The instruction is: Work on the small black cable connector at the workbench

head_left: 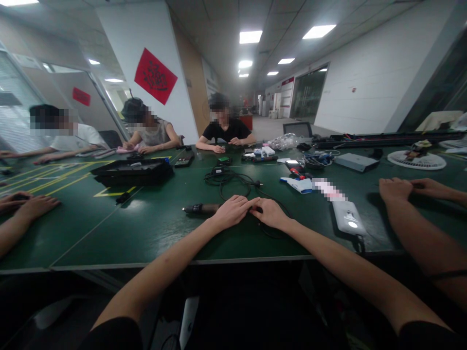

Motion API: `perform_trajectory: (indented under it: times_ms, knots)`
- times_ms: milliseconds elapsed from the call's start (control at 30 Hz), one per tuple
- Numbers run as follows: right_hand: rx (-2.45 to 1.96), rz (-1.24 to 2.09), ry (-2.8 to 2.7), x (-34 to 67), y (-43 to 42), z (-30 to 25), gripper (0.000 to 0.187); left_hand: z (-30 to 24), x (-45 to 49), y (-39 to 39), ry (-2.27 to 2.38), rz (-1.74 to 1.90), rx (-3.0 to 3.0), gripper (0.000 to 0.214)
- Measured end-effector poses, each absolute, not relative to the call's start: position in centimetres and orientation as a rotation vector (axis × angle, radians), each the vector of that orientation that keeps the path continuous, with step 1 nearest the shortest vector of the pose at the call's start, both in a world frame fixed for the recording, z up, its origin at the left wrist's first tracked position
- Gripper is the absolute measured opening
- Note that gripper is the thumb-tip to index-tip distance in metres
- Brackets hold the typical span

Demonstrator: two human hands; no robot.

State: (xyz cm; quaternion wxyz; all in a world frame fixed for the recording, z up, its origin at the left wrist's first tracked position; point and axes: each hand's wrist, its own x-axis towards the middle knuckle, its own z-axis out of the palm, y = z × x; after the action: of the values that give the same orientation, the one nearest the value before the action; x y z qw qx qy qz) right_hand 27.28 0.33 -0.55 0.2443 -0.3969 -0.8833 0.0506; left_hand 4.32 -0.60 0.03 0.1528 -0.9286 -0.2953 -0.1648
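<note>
My left hand [232,211] and my right hand [272,213] rest side by side on the green table [153,228], fingertips touching. The left hand lies over the right end of a dark rod-shaped tool [200,209], a soldering iron by its look, fingers curled on it. The right hand covers the tool's black end [258,209], where a black cable [237,182] runs off in loops towards the table's middle. Whether the right hand's fingers grip anything is unclear.
A white power bank [348,218] lies to the right. A black tray [133,171], a red-handled tool [297,172] and small devices sit farther off. Other people's hands rest at the left [25,204] and right [397,188]; three people sit opposite.
</note>
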Motion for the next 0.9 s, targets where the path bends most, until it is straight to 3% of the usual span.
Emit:
perform_trajectory:
  times_ms: [900]
  knots:
    - [-1.086,0.171,-2.411,27.33,0.03,0.0,0.013,-0.05,4.47,-0.49,-0.912,-0.499,-2.631,0.067]
